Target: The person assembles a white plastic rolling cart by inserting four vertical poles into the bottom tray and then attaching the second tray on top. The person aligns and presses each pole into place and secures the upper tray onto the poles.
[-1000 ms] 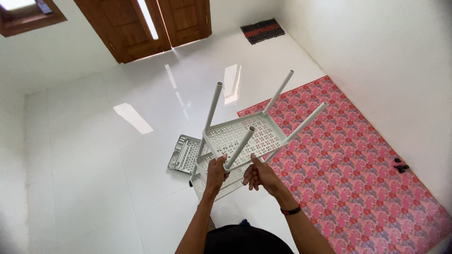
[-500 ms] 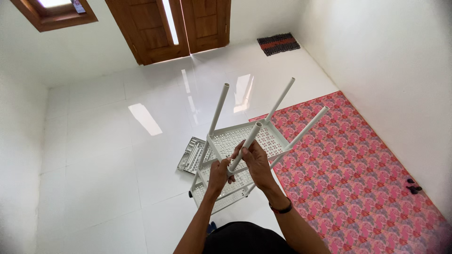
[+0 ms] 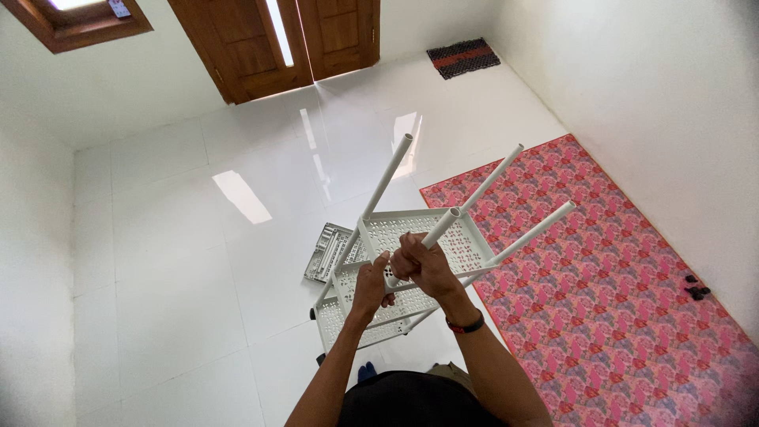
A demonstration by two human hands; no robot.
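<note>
Nearest, at the bottom edge, the person's dark shirt and two bare forearms rise toward the middle of the view. The right wrist carries a dark band (image 3: 465, 324).

The left hand (image 3: 370, 286) is closed on the near edge of the white perforated rack (image 3: 395, 237), fingers curled over its rim beside the base of a pole. The right hand (image 3: 427, 265) is wrapped tight around the lower part of the nearest white pole (image 3: 439, 228), just where it meets the upper tray. The two hands are close together, nearly touching.

The rack stands on the white tiled floor (image 3: 174, 269), partly built: two slotted trays, one above the other, with four white poles sticking up and leaning away toward the upper right. The held pole is the closest; the other three rise at the remaining corners of the tray.

Just behind the rack to the left, another slotted tray (image 3: 328, 251) lies flat on the floor, partly hidden by the rack.

To the right, a pink patterned rug (image 3: 601, 269) covers the floor beside the white wall, its near-left edge reaching under the rack. Small dark objects (image 3: 696, 289) lie at the rug's right edge by the wall; what they are cannot be made out.

Farther off, a dark doormat (image 3: 462, 57) lies near the brown wooden doors (image 3: 277, 39), and a wooden-framed window (image 3: 75, 20) sits at the upper left.
</note>
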